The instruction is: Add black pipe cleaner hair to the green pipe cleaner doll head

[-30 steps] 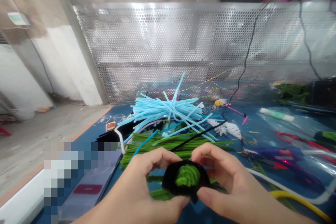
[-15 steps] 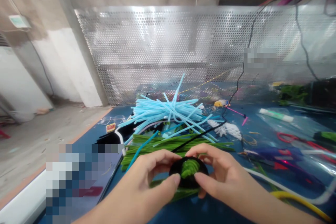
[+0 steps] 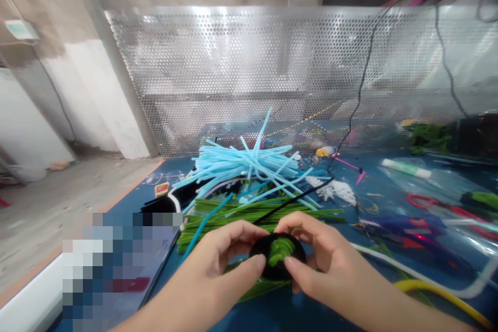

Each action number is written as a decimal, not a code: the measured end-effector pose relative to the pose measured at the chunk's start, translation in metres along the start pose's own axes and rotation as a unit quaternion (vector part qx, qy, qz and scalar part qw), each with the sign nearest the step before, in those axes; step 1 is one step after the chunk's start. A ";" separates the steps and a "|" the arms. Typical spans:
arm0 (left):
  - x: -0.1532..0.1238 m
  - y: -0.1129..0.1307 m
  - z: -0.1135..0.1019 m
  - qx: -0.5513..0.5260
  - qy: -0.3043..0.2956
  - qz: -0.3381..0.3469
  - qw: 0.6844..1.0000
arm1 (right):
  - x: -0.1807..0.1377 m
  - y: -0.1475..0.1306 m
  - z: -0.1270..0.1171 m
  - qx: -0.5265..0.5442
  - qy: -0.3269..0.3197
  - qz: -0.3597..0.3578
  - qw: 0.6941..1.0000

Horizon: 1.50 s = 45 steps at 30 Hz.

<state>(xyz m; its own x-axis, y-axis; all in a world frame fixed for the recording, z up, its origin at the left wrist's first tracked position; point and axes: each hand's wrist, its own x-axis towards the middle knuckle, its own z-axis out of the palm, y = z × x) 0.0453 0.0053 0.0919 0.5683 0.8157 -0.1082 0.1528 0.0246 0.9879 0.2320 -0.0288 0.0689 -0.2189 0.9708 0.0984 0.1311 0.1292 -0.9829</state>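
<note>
Both my hands pinch a small round coil [image 3: 278,255] made of fuzzy pipe cleaners, green in the middle and black around the rim. My left hand [image 3: 218,270] grips its left side with thumb and fingers. My right hand [image 3: 315,262] grips its right side the same way. A long black pipe-cleaner tail [image 3: 299,197] runs from the coil up and to the right. Just behind the coil lies a bundle of green pipe cleaners [image 3: 249,212] on the blue table [image 3: 373,176].
A heap of light blue pipe cleaners [image 3: 249,166] lies behind the green ones. Red-handled scissors [image 3: 424,201], a white glue stick [image 3: 406,168], plastic bags, and yellow and white pipe cleaners [image 3: 439,290] lie to the right. A perforated metal screen [image 3: 272,72] stands at the back. Eyeglasses [image 3: 163,176] lie left.
The coil and both hands have shifted slightly up and away from me, and my thumbs have closed in over its front rim. The heaps on the table have not moved.
</note>
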 end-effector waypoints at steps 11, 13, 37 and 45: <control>-0.002 -0.003 0.004 0.065 0.011 0.033 0.997 | -0.004 0.000 0.009 0.037 0.011 0.018 0.999; 0.000 -0.004 -0.001 0.040 0.000 0.030 0.999 | -0.003 0.000 0.005 0.057 -0.027 0.001 0.998; 0.018 -0.012 -0.036 -0.075 -0.083 -0.037 0.993 | 0.007 0.006 -0.013 -0.174 -0.014 -0.255 0.951; 0.020 -0.011 -0.037 -0.052 -0.070 -0.043 0.995 | 0.004 0.000 -0.009 -0.124 -0.016 -0.206 0.971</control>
<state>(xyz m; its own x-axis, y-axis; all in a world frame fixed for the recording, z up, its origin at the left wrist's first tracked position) 0.0253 0.0429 0.0830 0.6648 0.7195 -0.2009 0.1252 0.1578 0.9795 0.2399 -0.0235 0.0705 -0.3316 0.8205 0.4656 0.2540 0.5529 -0.7935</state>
